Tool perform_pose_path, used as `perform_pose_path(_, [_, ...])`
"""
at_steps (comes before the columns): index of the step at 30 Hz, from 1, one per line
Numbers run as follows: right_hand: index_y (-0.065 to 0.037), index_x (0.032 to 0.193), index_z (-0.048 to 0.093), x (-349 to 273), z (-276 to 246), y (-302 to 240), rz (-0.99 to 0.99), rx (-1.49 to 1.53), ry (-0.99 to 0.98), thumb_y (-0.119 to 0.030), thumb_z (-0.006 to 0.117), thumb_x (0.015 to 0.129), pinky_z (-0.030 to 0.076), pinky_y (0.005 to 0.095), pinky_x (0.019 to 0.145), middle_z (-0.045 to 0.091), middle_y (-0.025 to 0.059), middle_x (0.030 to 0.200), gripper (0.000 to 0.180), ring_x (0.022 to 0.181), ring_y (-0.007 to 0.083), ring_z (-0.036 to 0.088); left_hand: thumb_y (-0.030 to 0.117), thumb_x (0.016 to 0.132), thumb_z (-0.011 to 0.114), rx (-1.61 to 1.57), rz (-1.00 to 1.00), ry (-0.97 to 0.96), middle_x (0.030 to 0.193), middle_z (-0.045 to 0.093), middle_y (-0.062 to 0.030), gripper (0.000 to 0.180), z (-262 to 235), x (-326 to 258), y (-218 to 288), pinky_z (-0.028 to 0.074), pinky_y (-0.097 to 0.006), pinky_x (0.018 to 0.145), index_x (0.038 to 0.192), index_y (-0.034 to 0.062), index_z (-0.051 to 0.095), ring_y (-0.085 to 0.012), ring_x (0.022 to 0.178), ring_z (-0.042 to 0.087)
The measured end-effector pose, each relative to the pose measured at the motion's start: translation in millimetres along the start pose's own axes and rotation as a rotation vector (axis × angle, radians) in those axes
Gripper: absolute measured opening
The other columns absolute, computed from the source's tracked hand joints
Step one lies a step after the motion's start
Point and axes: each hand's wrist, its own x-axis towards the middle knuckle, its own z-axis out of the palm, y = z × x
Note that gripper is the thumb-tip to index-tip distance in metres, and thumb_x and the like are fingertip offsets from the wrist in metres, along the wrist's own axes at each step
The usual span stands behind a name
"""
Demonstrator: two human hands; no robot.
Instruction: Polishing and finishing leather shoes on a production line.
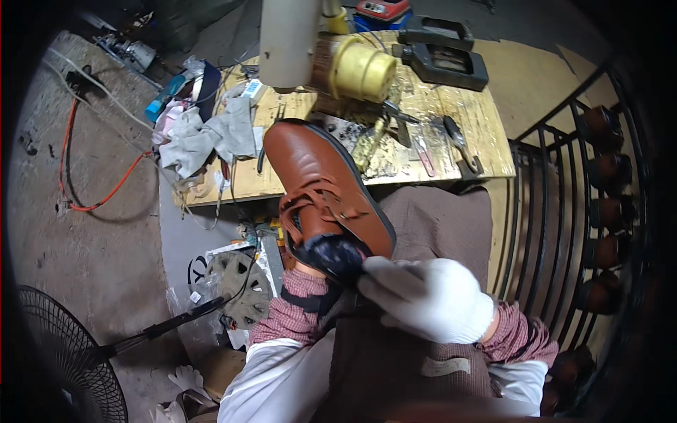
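Note:
A brown leather lace-up shoe (310, 158) with a dark sole is held up in front of me, toe pointing away and laces loosely tied. My left hand (308, 270) reaches up under its heel end and bears it. Only the wrist shows there, so the fingers are hidden behind the shoe. Shiny dark material (337, 255) fills the shoe's opening. My right hand (423, 296), in a white knit glove, is at that opening with its fingers drawn together against the dark material. It is blurred, and what it pinches cannot be made out.
Beyond the shoe stands a wooden workbench (486, 158) with a brush (458, 137), black jugs (444, 67), grey rags (233, 130) and a yellow-cased machine (363, 68). A fan (60, 352) is at the lower left. To the right, a black metal rack (543, 204) holds several shoes (606, 211).

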Motion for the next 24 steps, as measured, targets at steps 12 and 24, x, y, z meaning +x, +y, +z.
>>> perform_pose_path(12, [-0.003, 0.122, 0.071, -111, 15, -5, 0.757, -0.177, 0.249, -0.04, 0.074, 0.086, 0.056, 0.0412, 0.083, 0.066, 0.0222, 0.131, 0.052, 0.098, 0.0386, 0.071, 0.059, 0.102, 0.049, 0.024, 0.168, 0.013, 0.151, 0.053, -0.0092, 0.066, -41, 86, 91, 0.04, -0.055, 0.117, 0.152, 0.0169, 0.047, -0.0346, 0.138, 0.05])
perform_pose_path(24, [-0.005, 0.123, 0.072, -99, 23, 17, 0.785, -0.092, 0.303, -0.023, 0.08, 0.078, 0.054, 0.0401, 0.092, 0.066, 0.0212, 0.133, 0.05, 0.109, 0.0371, 0.069, 0.074, 0.098, 0.042, 0.261, 0.22, -0.043, 0.152, 0.05, -0.0142, 0.086, 99, 14, 48, 0.042, -0.047, 0.118, 0.156, 0.0103, 0.037, -0.0325, 0.135, 0.054])
